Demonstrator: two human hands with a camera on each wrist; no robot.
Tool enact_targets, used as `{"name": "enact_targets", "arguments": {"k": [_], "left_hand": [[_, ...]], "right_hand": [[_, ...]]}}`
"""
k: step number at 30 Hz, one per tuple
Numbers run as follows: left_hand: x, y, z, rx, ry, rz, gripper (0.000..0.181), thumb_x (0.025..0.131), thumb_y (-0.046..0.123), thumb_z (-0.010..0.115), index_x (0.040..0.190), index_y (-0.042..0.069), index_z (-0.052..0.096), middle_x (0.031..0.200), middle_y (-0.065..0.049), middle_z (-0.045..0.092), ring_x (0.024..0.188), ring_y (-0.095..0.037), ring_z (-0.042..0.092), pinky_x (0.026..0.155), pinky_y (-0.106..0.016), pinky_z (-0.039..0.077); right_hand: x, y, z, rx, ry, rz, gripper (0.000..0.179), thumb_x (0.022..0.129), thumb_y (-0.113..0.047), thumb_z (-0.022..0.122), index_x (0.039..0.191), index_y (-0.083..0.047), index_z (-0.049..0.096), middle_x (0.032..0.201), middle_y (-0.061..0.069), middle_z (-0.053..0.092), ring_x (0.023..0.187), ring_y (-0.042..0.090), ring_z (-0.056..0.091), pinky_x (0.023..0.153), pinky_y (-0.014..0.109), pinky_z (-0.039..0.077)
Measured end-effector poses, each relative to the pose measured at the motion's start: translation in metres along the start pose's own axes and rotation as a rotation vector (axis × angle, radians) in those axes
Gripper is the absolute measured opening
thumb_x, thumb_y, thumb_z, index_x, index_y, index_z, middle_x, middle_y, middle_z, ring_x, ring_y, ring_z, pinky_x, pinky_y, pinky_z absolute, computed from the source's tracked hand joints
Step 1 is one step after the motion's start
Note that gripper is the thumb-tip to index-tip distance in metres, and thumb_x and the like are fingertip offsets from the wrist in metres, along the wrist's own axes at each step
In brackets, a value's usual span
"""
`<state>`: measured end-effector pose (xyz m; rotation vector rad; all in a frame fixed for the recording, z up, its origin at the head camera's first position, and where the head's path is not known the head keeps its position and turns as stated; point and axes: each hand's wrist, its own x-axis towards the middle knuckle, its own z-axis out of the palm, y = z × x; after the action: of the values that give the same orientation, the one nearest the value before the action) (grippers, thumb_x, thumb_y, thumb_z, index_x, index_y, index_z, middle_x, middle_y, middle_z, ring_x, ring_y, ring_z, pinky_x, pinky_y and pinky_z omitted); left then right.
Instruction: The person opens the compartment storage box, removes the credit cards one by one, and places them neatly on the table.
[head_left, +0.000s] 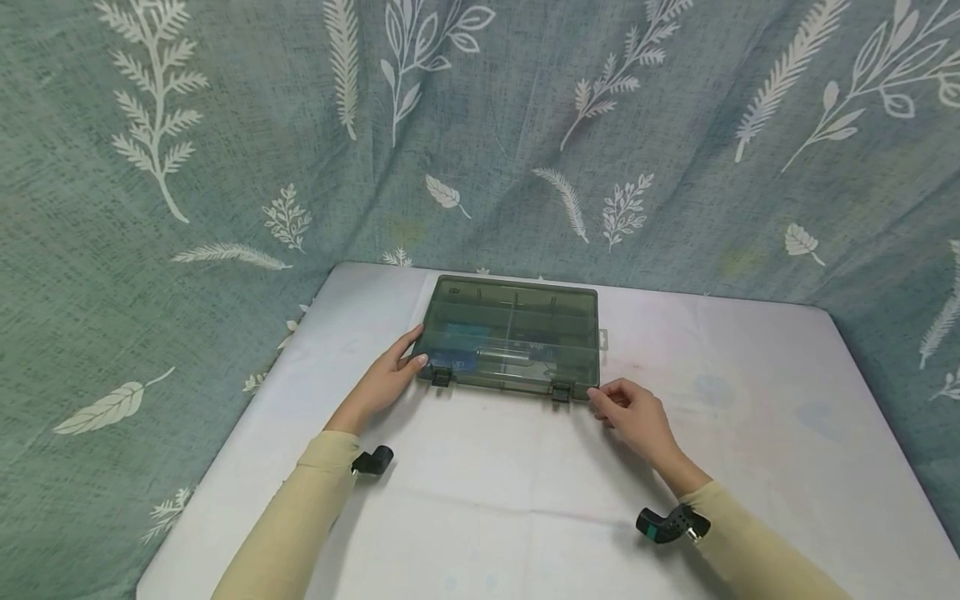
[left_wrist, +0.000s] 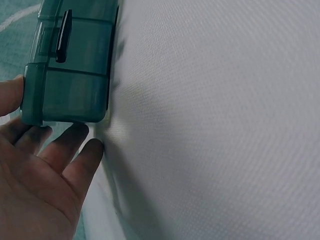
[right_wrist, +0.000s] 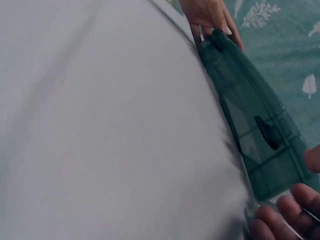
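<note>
While the left hand (head_left: 384,383) and right hand (head_left: 634,417) pinch its lower corners, the case (head_left: 517,329) sits mid-frame. Tabletop (head_left: 495,533) spreads bottom-centre.

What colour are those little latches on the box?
Black; the left wrist view shows one latch best.

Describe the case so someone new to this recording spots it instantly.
Toward the far edge of the white table, between the left hand and right hand, lies a flat case. It alone is see-through green, with two black latches in front.
</note>
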<state>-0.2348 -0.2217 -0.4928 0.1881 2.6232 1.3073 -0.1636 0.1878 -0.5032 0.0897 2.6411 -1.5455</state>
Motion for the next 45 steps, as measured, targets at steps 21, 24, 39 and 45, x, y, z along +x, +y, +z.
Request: {"name": "enact_targets", "arguments": {"k": [21,24,39,45], "left_hand": [[0.002,-0.002,-0.004,-0.022,-0.031,0.002,0.066,0.108,0.036,0.051,0.165,0.031,0.018,0.170,-0.010,0.012,0.147,-0.044,0.032,0.122,-0.058,0.028],[0.001,-0.003,-0.008,-0.043,-0.065,0.011,0.071,0.105,0.037,0.057,0.164,0.032,0.017,0.170,-0.007,0.011,0.147,-0.043,0.031,0.120,-0.060,0.029],[0.006,-0.020,-0.015,-0.083,-0.115,0.066,0.087,0.095,0.043,0.071,0.163,0.041,0.016,0.171,0.001,0.008,0.147,-0.042,0.031,0.117,-0.060,0.035],[0.006,-0.023,-0.012,-0.066,-0.095,0.059,0.085,0.095,0.044,0.070,0.162,0.042,0.018,0.170,-0.002,0.010,0.147,-0.042,0.033,0.117,-0.059,0.035]], "right_hand": [[0.031,0.017,-0.015,-0.028,-0.157,-0.292,0.082,0.095,-0.034,0.074,0.162,-0.019,0.030,0.166,0.009,0.026,0.140,0.039,0.044,0.111,0.056,0.045],[0.032,0.018,-0.015,-0.038,-0.159,-0.289,0.082,0.094,-0.035,0.075,0.162,-0.019,0.031,0.165,0.010,0.029,0.138,0.039,0.046,0.110,0.056,0.047],[0.034,0.019,-0.017,-0.124,-0.128,-0.305,0.082,0.091,-0.035,0.079,0.160,-0.023,0.036,0.161,0.010,0.038,0.129,0.036,0.057,0.103,0.053,0.053],[0.034,0.018,-0.016,-0.115,-0.113,-0.311,0.081,0.090,-0.033,0.080,0.158,-0.019,0.040,0.157,0.011,0.044,0.126,0.034,0.059,0.100,0.051,0.056]]}}
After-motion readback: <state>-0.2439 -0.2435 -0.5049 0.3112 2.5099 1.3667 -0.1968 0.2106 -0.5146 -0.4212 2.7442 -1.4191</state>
